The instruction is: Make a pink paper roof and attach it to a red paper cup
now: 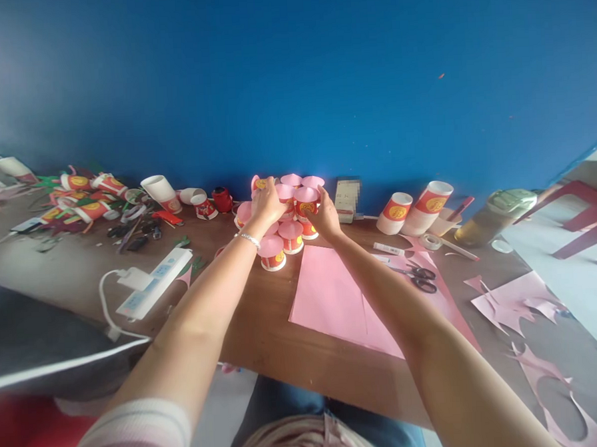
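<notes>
Two bare hands reach across a brown wooden table (264, 332) to a small stack of pink-topped cups (292, 236), red and white paper cups with yellow labels, which stands at the far edge against a blue wall (291, 77), at about 12 o'clock from the person. The left hand (266, 202), with a beaded bracelet (249, 239) on its wrist, has its fingers curled around the upper cups on the stack's 10 o'clock side. The right hand (325, 215) closes thumb and fingers on an upper cup at the stack's 2 o'clock side; how firmly it grips cannot be told. Just in front of the stack, at its 6 o'clock, lies a flat sheet of pink paper (327, 295). At 3 o'clock from the stack are black-handled scissors (421, 278), a roll of clear tape (432, 241) and two sleeves of stacked cups lying on their sides (412, 211). At 8 o'clock lies a white power strip (154, 284) with its cable. At 9 o'clock, well apart, is a heap of red cups and scraps (84, 198). Pink paper offcuts (513, 302) lie at 4 o'clock.
</notes>
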Motion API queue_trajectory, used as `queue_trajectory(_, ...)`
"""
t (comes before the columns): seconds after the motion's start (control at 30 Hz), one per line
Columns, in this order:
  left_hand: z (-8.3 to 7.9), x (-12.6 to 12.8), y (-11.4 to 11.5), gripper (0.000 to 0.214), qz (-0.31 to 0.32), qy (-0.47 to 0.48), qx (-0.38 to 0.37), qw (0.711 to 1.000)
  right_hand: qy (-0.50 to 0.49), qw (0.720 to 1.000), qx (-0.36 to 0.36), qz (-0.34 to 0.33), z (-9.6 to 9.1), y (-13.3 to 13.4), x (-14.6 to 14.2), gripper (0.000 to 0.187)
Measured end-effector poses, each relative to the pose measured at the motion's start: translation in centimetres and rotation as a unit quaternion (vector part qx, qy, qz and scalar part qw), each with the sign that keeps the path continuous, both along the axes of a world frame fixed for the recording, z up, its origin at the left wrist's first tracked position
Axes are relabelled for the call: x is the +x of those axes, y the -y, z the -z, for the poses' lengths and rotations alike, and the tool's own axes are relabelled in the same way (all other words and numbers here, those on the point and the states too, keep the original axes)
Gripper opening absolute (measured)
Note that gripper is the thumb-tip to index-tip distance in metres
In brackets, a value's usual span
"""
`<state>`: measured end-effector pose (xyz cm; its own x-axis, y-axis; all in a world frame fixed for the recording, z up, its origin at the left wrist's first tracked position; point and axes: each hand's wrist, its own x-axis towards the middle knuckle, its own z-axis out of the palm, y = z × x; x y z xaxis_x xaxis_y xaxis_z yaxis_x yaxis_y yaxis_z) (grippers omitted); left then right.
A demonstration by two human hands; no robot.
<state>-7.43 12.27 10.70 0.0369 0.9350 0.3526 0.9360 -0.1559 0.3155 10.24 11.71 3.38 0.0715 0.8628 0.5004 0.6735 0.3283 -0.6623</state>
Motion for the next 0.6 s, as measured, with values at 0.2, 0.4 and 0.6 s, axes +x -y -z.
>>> queue_trajectory(0.2,0.04,-0.25,0.32,0.088,-0.002,0.005,0.006,1.0,-0.016,1.0,0.018,-0.003,0.23,-0.4,-0.14,0.077)
queue_trajectory(0.4,0.01,-0.34,0.52,0.082,0.009,-0.012,0.014,1.0,-0.007,1.0,0.013,0.016,-0.16,-0.43,-0.57,0.073)
queue_trajectory(0.6,-0.19,-0.43,1.06,0.083,0.008,-0.021,0.006,1.0,0.004,1.0,0.013,0.007,0.02,0.01,-0.18,0.076)
